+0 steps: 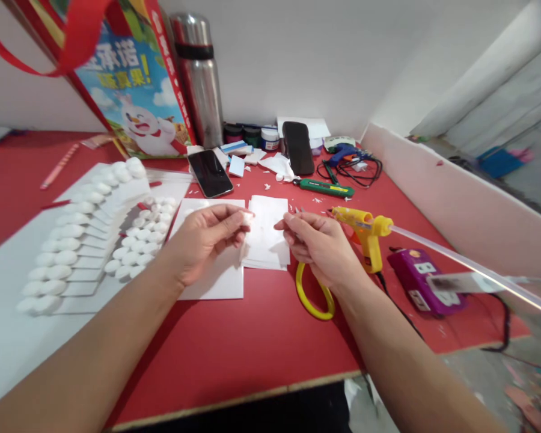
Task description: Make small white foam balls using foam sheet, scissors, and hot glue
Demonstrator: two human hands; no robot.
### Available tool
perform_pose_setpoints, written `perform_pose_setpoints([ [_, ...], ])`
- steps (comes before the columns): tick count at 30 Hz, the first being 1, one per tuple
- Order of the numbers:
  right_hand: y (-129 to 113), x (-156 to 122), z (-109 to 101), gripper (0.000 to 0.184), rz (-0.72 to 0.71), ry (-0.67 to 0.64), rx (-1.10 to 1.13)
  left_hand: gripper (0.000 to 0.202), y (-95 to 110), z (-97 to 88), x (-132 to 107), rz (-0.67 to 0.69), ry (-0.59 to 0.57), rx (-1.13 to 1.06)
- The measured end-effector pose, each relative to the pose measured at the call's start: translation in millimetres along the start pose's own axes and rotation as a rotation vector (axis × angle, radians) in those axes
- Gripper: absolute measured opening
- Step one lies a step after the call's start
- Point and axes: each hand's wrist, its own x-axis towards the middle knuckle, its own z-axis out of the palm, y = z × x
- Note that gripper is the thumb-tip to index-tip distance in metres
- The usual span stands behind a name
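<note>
My left hand pinches a small white piece between thumb and fingertips, above the white sheets. My right hand faces it a short way off, thumb and fingers pressed together; what they hold, if anything, is too small to make out. Beneath both hands lie a stack of small white paper and a larger white board. A yellow loop, like a scissors handle, shows under my right wrist. A yellow glue gun with a long clear stick lies right of that hand.
White oval pieces line stepped white cards at left, beside a cluster of loose ovals. At the back are two phones, a steel flask, a printed bag, paint jars and a green tool. A purple box sits right.
</note>
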Motion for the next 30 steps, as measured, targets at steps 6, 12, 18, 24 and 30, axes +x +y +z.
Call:
perform_pose_setpoints([
  [6, 2, 3, -3, 0.033, -0.047, 0.030, -0.023, 0.014, 43, -25.1, -8, 0.406, 0.339, 0.467],
  [12, 4, 3, -1, 0.031, -0.062, 0.040, -0.048, 0.014, 45, -37.2, -23, 0.474, 0.180, 1.197],
  [18, 2, 2, 0, 0.031, -0.067, 0.033, -0.051, 0.020, 12, -53.6, -29, 0.505, -0.099, 1.377],
  [24, 2, 1, -1, 0.032, -0.068, 0.039, -0.043, 0.024, 1, -61.0, -38, 0.543, -0.060, 1.450],
  [30, 3, 1, -2, 0.030, -0.063, 0.048, -0.033, 0.027, 4, -58.6, -44, 0.524, 0.215, 1.491],
])
